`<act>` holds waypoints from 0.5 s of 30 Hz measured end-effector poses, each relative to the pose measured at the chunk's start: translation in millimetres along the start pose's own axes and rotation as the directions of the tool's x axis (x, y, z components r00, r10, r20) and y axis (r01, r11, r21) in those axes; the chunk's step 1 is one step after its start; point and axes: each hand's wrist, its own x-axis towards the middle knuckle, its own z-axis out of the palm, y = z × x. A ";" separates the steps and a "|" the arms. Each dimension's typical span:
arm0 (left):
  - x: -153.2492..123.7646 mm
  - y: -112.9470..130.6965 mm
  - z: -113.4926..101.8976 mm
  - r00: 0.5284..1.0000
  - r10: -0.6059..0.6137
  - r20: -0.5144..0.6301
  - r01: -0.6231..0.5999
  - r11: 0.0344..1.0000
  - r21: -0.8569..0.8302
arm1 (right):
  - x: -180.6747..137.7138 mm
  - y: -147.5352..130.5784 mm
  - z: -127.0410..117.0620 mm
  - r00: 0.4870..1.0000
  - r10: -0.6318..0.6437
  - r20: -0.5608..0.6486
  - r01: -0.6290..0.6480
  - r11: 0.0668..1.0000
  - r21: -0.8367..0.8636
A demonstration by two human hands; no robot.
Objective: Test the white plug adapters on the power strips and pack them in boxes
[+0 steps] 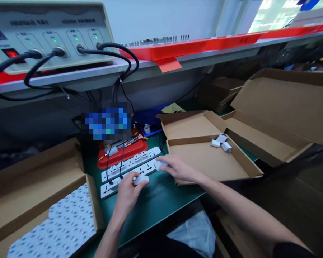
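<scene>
My left hand [127, 191] is closed on a white plug-in charger [142, 179], pinched between thumb and fingers just over the near white power strip [105, 191]. My right hand [177, 167] grips another small white charger [160, 165] at the right end of that strip. Behind it lies a second, parallel power strip [130, 163]. Black cables run down to the strips near my left hand. To the right, an open cardboard box [199, 161] holds several white chargers [222, 142] in its far corner. A cardboard box [98, 211] on the left is packed with rows of similar white pieces [67, 218].
The strips lie on a green table mat [161, 206]. Behind them, a red tray [101, 159] carries small tools. A shelf above bears a grey instrument [54, 39] with lit green lamps and thick black cables. Another open cardboard box [269, 139] stands at far right.
</scene>
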 end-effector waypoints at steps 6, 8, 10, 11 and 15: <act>14.0 -19.3 -2.1 0.986 0.165 -0.033 -0.141 0.917 0.372 | 51.9 -3.1 45.0 0.980 0.014 0.199 0.054 0.941 -0.334; 23.5 -16.3 1.8 0.991 0.130 0.017 -0.125 0.889 0.441 | 58.3 -2.8 50.1 0.971 0.023 0.238 0.074 0.917 -0.391; 30.3 -12.6 5.1 0.995 0.076 0.068 -0.100 0.860 0.501 | 61.0 -2.4 54.4 0.964 0.022 0.265 0.093 0.907 -0.411; 32.6 -10.7 6.2 0.995 0.050 0.089 -0.090 0.845 0.528 | 61.4 -2.2 56.7 0.962 0.023 0.273 0.095 0.906 -0.412; 37.8 -5.0 9.3 0.985 -0.038 0.170 -0.072 0.799 0.597 | 61.8 -0.7 66.0 0.961 0.042 0.272 0.076 0.909 -0.410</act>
